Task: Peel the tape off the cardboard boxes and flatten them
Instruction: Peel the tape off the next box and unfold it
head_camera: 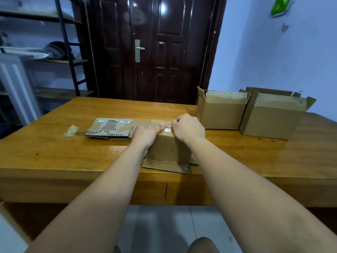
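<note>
On the table [54, 152], a tape wad [72, 131] and flattened cardboard [109, 128] lie at 9 o'clock from the box [169, 147]. The left hand [145, 133] clasps it, thumb on top; the right hand [187, 127] pinches its tape [166, 129] with curled fingers. Two open boxes [221, 114] stand at 2 o'clock.

Three cardboard boxes are standing on the one wooden table [54, 152]: one small taped box [168, 148] up front, and two open boxes [221, 114] [271, 121] side by side on the right. Flat cardboard shows in two spots: one flattened stack [109, 128], sheet count unclear, and one flat piece [166, 166] under the taped box. One wad of tape [72, 131], and one strip of clear tape [166, 129]. Two hands are in view, the left hand [145, 134] and the right hand [187, 127]. Behind them are one dark door [155, 79] with one lever handle [138, 50], and one shelf rack [63, 33].
</note>
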`<state>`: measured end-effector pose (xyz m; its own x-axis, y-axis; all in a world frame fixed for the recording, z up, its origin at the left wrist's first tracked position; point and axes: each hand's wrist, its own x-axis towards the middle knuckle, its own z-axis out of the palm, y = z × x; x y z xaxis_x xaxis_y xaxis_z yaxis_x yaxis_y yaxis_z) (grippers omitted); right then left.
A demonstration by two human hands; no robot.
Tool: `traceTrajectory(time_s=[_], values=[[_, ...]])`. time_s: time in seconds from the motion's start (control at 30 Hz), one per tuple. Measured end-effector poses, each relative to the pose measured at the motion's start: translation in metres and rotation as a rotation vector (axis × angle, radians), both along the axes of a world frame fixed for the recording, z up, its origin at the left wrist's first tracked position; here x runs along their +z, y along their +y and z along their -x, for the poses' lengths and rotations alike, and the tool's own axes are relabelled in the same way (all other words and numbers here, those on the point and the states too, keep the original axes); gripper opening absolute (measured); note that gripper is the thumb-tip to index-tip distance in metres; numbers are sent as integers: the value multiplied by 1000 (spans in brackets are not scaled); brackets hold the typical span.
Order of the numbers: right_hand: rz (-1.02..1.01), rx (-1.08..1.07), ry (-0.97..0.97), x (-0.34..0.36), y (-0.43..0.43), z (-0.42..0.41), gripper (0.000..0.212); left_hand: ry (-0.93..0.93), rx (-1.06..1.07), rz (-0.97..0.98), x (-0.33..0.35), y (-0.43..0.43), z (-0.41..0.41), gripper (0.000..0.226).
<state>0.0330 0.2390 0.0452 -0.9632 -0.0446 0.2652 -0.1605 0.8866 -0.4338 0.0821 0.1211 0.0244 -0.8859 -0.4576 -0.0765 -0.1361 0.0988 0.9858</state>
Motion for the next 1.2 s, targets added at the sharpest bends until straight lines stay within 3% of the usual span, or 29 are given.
traceTrajectory(time_s=[0.47,0.57,0.63,0.73,0.8,1.0,1.2], values=[[-6,4,-4,2,2,-3,36,-47,-47,-16,6,2,-7,65],[-10,23,-2,3,2,-4,36,-52,-8,158,6,1,-7,63],[-15,51,3,4,2,-5,37,12,41,255,3,-1,-9,50],[-20,106,-11,6,5,-5,36,98,84,55,-6,-8,-13,48],[-23,141,-29,7,6,-4,35,129,76,-110,-11,-15,-13,34],[-29,175,-40,8,10,-4,33,135,80,-226,-19,-18,-8,16],[-36,176,-26,9,10,-4,35,133,-36,-330,-20,-24,-11,17]])
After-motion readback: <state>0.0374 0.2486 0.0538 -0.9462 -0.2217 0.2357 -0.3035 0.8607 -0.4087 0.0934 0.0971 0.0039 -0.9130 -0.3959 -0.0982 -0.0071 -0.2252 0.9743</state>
